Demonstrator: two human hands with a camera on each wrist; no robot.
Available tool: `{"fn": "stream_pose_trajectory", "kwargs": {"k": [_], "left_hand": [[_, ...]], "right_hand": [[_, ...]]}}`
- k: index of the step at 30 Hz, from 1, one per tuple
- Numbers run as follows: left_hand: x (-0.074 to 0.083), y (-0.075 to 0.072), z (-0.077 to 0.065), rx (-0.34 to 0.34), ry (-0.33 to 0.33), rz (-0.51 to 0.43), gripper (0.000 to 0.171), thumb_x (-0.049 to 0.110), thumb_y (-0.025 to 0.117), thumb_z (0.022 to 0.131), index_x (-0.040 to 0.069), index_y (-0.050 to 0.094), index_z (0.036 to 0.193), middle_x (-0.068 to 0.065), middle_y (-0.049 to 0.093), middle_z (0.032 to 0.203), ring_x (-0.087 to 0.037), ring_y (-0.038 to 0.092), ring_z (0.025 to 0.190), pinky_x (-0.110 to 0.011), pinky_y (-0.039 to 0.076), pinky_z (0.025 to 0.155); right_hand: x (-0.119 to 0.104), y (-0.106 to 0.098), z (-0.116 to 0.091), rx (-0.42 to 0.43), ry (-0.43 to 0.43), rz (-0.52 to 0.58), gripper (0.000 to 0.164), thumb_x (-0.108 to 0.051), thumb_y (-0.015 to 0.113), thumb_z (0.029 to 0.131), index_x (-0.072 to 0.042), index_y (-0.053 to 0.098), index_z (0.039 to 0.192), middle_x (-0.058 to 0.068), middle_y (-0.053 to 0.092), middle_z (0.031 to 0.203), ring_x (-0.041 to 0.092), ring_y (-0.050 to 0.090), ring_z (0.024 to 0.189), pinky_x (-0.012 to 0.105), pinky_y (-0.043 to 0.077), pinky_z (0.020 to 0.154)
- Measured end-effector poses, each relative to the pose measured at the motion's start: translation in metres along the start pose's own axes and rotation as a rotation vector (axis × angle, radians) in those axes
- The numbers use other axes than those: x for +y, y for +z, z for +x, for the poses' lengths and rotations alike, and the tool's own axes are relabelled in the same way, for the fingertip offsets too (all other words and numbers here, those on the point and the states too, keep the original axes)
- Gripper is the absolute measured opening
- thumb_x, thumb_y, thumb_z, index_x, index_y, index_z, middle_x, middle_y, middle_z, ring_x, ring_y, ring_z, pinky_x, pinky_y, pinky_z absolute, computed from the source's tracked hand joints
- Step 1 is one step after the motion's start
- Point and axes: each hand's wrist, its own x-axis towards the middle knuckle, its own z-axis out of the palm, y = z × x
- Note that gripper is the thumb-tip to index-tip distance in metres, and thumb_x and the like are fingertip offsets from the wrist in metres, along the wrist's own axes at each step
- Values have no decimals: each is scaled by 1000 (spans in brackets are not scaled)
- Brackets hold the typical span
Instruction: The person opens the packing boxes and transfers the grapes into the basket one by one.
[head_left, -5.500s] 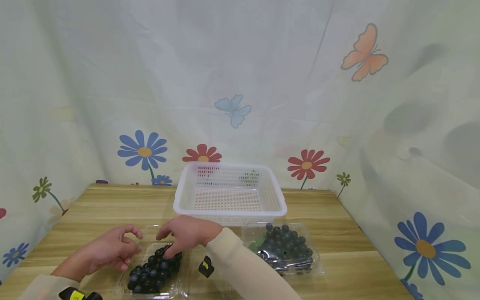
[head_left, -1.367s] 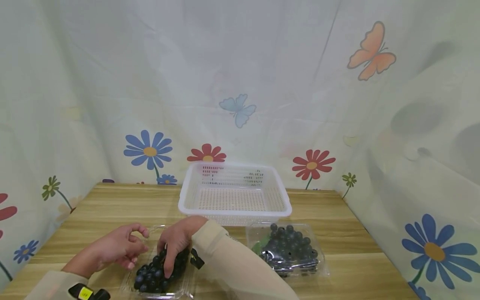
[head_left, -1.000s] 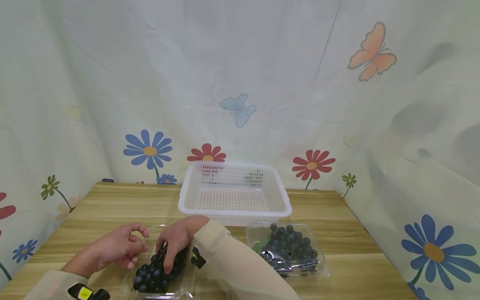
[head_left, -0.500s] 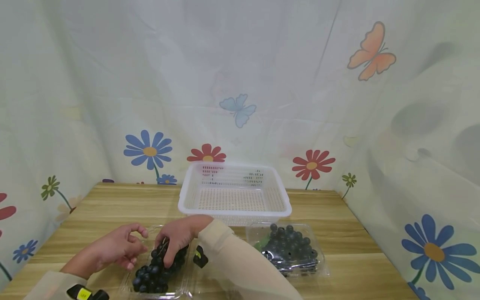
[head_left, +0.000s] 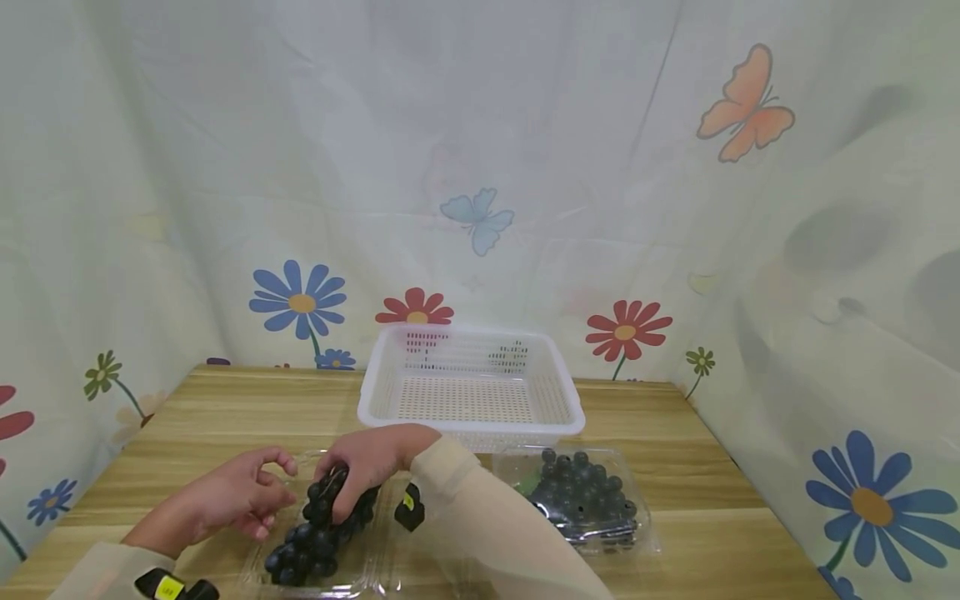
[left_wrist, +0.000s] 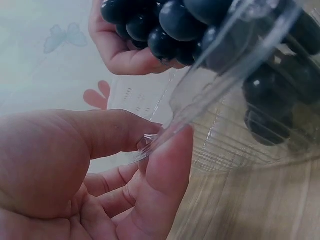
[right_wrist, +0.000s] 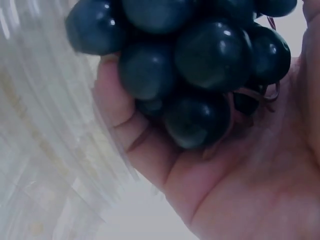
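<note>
A bunch of dark grapes (head_left: 302,552) sits partly raised in an open clear plastic box (head_left: 352,587) at the front left of the table. My right hand (head_left: 371,460) grips the bunch from above, and in the right wrist view its fingers curl under the grapes (right_wrist: 212,55) near the stem. My left hand (head_left: 228,498) is at the box's left side. In the left wrist view, thumb and forefinger pinch the thin rim of the plastic box (left_wrist: 192,102). Some grapes lie lower, behind the clear wall.
A white perforated basket (head_left: 471,428) stands at the back middle of the wooden table (head_left: 660,467). To the right is a second clear box (head_left: 641,542) with dark grapes (head_left: 581,492) and a green leaf inside. A flowered curtain (head_left: 525,275) closes off the back and sides.
My right hand has closed on the grapes and drawn the top of the bunch upward and slightly away, tilting it. My left hand stays at the box's rim.
</note>
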Motion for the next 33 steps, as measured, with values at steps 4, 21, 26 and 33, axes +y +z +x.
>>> {"fn": "stream_pose_trajectory", "kwargs": {"k": [4,21,26,33], "left_hand": [[-1,0,2,-3,-1,-7,39,6,64,95,3,39,126,-6,63,77,-14,60,62,-26,59,57],[-4,-1,2,5,10,4,38,5,62,96,3,39,126,-6,62,78,-15,59,62,-26,58,56],[-4,0,2,18,7,3,38,5,62,96,3,39,126,-7,62,79,-15,59,62,-27,58,56],[-5,1,2,19,33,15,39,1,59,94,1,39,126,-7,63,82,-15,59,62,-26,57,55]], "right_hand": [[-1,-1,-5,7,0,43,31,-12,79,80,-16,68,109,-6,71,98,7,65,89,18,55,83],[0,-5,-27,103,-91,133,30,-12,78,82,-15,68,109,-4,73,97,9,69,88,21,57,86],[3,-4,-34,138,-139,146,27,-14,78,82,-13,68,107,-4,73,95,8,69,86,23,59,85],[9,-5,-47,229,-132,184,31,-19,78,82,-16,69,111,-4,74,94,8,70,84,23,60,81]]}}
